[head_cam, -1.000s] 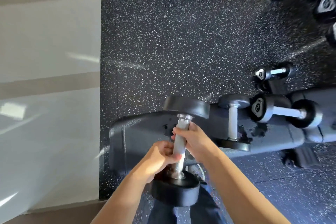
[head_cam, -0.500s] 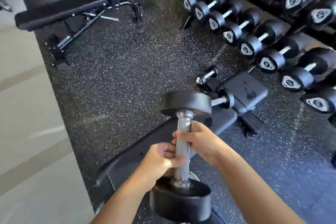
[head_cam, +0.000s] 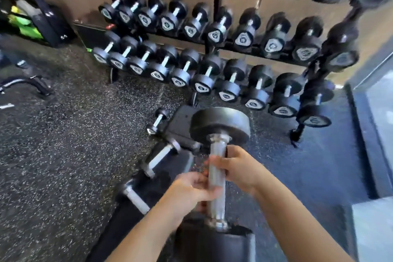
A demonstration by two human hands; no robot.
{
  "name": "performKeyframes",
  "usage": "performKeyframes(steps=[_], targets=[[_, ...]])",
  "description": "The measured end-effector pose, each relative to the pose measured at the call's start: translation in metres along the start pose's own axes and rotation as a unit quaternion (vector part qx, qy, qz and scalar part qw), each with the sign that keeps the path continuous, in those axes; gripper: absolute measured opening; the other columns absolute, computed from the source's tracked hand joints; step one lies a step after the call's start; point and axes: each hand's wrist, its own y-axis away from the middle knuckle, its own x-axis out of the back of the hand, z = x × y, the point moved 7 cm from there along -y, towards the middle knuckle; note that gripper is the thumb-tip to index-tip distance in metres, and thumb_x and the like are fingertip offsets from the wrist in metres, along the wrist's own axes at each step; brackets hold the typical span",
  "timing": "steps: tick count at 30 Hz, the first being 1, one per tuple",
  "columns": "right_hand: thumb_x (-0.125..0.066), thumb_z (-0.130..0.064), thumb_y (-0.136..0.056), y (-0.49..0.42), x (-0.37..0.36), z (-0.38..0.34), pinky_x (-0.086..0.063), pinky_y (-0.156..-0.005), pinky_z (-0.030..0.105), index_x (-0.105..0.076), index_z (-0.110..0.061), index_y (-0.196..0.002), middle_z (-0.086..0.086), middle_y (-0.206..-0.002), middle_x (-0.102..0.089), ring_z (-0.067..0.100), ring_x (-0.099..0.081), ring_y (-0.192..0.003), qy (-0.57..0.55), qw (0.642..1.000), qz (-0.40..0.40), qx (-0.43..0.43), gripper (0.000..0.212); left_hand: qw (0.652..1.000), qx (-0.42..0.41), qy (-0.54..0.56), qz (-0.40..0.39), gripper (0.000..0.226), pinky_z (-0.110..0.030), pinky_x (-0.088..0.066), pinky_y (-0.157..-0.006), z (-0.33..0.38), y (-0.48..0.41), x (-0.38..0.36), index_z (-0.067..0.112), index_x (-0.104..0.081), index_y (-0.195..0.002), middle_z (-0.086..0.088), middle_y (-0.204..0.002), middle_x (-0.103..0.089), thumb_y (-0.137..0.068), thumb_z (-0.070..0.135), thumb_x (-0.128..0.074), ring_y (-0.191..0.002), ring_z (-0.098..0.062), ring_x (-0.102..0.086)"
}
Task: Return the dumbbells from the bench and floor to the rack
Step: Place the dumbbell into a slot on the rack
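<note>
You are early in the job: the carried dumbbell (head_cam: 220,122) hangs in front of the rack (head_cam: 215,0), not yet shelved. A second dumbbell (head_cam: 161,156) and a third dumbbell (head_cam: 136,199) lie on the bench (head_cam: 180,121), and a small dumbbell (head_cam: 157,121) sits on the floor (head_cam: 63,155) beside it. Your left hand (head_cam: 191,192) and, above it, your right hand (head_cam: 238,168) are wrapped round the upright handle.

held dumbbell (head_cam: 217,176) before rack (head_cam: 214,49) | bench (head_cam: 180,127) between | small dumbbell (head_cam: 157,121) left of bench
</note>
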Motion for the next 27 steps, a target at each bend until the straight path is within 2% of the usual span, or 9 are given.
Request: performKeyframes(steps=[4, 6, 10, 12, 14, 18, 22, 27], targets=[[-0.056, -0.005, -0.087, -0.023, 0.084, -0.021, -0.05, -0.064, 0.027, -0.051, -0.009, -0.087, 0.005, -0.082, -0.062, 0.012, -0.059, -0.068, -0.033, 0.999, 0.029, 0.01, 0.006, 1.0, -0.001, -0.013, -0.024, 0.01, -0.03, -0.055, -0.062, 0.037, -0.058, -0.059, 0.008, -0.066, -0.08, -0.009, -0.078, -0.071, -0.073, 0.002, -0.07, -0.07, -0.019, -0.068], [-0.056, -0.004, -0.087, -0.034, 0.12, -0.034, -0.05, -0.061, 0.024, -0.051, -0.005, -0.092, 0.005, -0.081, -0.061, 0.01, -0.059, -0.067, -0.044, 0.998, 0.034, 0.02, 0.008, 0.999, -0.003, -0.009, -0.034, 0.011, -0.027, -0.055, -0.058, 0.054, -0.085, -0.086, 0.009, -0.066, -0.078, -0.005, -0.072, -0.072, -0.072, 0.0, -0.07, -0.066, -0.015, -0.068], [-0.055, -0.003, -0.088, -0.057, 0.181, -0.061, -0.053, -0.053, 0.021, -0.05, 0.0, -0.103, 0.006, -0.08, -0.062, 0.011, -0.062, -0.06, -0.066, 0.997, 0.042, 0.029, 0.016, 0.999, 0.0, -0.008, -0.039, 0.011, -0.034, -0.053, -0.069, 0.088, -0.135, -0.128, 0.008, -0.065, -0.078, -0.005, -0.07, -0.072, -0.071, 0.001, -0.07, -0.067, -0.019, -0.068], [-0.054, -0.003, -0.088, -0.071, 0.205, -0.073, -0.053, -0.051, 0.022, -0.05, 0.001, -0.104, 0.007, -0.079, -0.063, 0.01, -0.063, -0.054, -0.075, 0.996, 0.049, 0.031, 0.017, 0.999, 0.007, -0.004, -0.043, 0.011, -0.036, -0.054, -0.069, 0.103, -0.159, -0.141, 0.006, -0.064, -0.079, -0.006, -0.069, -0.072, -0.071, 0.0, -0.07, -0.065, -0.02, -0.068], [-0.054, -0.002, -0.087, -0.089, 0.228, -0.085, -0.054, -0.052, 0.023, -0.05, 0.002, -0.103, 0.008, -0.079, -0.063, 0.012, -0.063, -0.055, -0.087, 0.994, 0.057, 0.033, 0.017, 0.999, 0.015, -0.004, -0.052, 0.012, -0.034, -0.055, -0.064, 0.118, -0.186, -0.152, 0.004, -0.064, -0.079, -0.006, -0.067, -0.072, -0.07, -0.001, -0.07, -0.063, -0.019, -0.068], [-0.054, -0.001, -0.087, -0.134, 0.267, -0.107, -0.055, -0.052, 0.025, -0.049, 0.002, -0.104, 0.007, -0.079, -0.064, 0.015, -0.063, -0.057, -0.107, 0.991, 0.075, 0.031, 0.018, 0.998, 0.019, -0.012, -0.064, 0.015, -0.037, -0.055, -0.068, 0.15, -0.244, -0.163, 0.005, -0.064, -0.08, -0.006, -0.067, -0.073, -0.069, 0.0, -0.071, -0.063, -0.021, -0.069], [-0.055, -0.001, -0.086, -0.192, 0.301, -0.136, -0.055, -0.052, 0.026, -0.05, -0.001, -0.102, 0.008, -0.08, -0.063, 0.014, -0.064, -0.057, -0.107, 0.99, 0.09, 0.022, 0.017, 0.997, 0.024, -0.007, -0.077, 0.015, -0.032, -0.055, -0.063, 0.183, -0.31, -0.164, 0.008, -0.065, -0.078, -0.003, -0.065, -0.073, -0.068, -0.001, -0.071, -0.061, -0.018, -0.069], [-0.054, -0.001, -0.087, -0.27, 0.333, -0.185, -0.056, -0.051, 0.026, -0.049, 0.0, -0.106, 0.008, -0.079, -0.064, 0.016, -0.063, -0.057, -0.121, 0.987, 0.106, 0.022, 0.02, 0.996, 0.019, -0.011, -0.085, 0.013, -0.037, -0.055, -0.068, 0.241, -0.394, -0.157, 0.009, -0.066, -0.069, -0.003, -0.062, -0.072, -0.069, -0.003, -0.07, -0.059, -0.018, -0.068]])
